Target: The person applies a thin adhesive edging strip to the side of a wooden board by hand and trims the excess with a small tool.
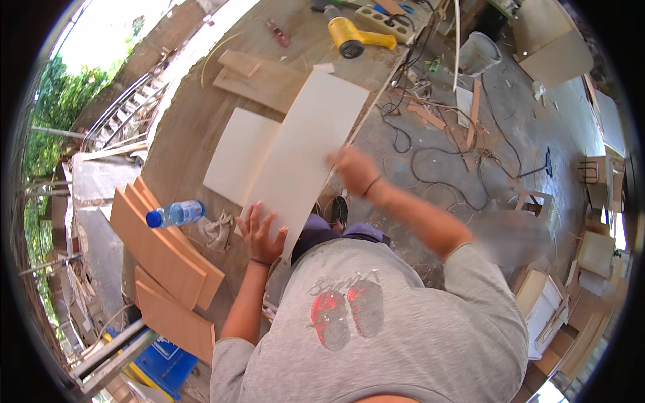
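Note:
A long white panel (314,134) lies slanted across the workbench, its near end close to my body. My left hand (261,236) rests on the near end of it with fingers spread. At the panel's right edge, my right hand (354,170) is curled closed and blurred by motion; whatever it may hold cannot be made out. A second white panel (243,154) lies just left of the long one, partly covered by it. Beyond them, a bare wooden board (259,84) lies flat, its right end hidden by the long panel.
Left on the bench (176,144) are a water bottle (176,214), a crumpled rag (216,232) and several brown panels (158,245). A yellow heat gun (353,37) and red-handled tool (277,32) lie at the far end. Cables (437,181) and scraps litter the floor near a bucket (479,54).

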A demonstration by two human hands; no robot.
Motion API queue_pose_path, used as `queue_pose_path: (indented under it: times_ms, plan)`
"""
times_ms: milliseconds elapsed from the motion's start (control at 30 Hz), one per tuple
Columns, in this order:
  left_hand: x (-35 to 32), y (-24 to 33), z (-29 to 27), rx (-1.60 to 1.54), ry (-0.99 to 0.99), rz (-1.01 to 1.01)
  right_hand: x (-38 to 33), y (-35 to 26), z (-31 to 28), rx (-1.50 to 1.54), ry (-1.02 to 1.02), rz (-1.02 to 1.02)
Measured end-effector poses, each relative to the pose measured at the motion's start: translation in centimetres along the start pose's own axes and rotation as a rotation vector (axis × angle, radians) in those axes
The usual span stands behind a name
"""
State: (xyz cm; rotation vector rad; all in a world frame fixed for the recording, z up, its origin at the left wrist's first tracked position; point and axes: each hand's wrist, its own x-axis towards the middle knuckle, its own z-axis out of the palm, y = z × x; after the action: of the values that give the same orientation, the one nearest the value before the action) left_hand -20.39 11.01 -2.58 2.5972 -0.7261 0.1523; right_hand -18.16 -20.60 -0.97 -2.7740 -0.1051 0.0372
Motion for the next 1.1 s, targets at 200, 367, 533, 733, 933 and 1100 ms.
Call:
queue_pose_path:
  times_ms: [200, 367, 533, 733, 933, 1100]
  plan:
    - [0.1, 1.8, 1.7, 0.107, 0.045, -0.094, -4.2, -7.4, 0.5, 0.288, -0.088, -0.182]
    - [1.8, 6.0, 3.7, 0.138, 0.016, -0.317, -1.1, 0.0, -0.4, 0.408, 0.207, 0.113]
    - [4.6, 7.3, 3.2, 0.017, 0.086, -0.413, 0.7, 1.2, -0.6, 0.764, 0.015, 0.298]
    - [4.9, 4.6, 2.4, -0.352, 0.136, -0.588, 2.6, -0.1, -0.7, 0.912, 0.041, 0.315]
    - [4.3, 2.5, 1.8, -0.573, 0.036, -0.821, 4.6, -2.1, -2.0, 1.127, 0.000, 0.310]
    - [1.0, 4.7, 1.4, -0.574, 0.134, -0.692, 6.3, -4.2, -4.0, 1.080, -0.140, 0.265]
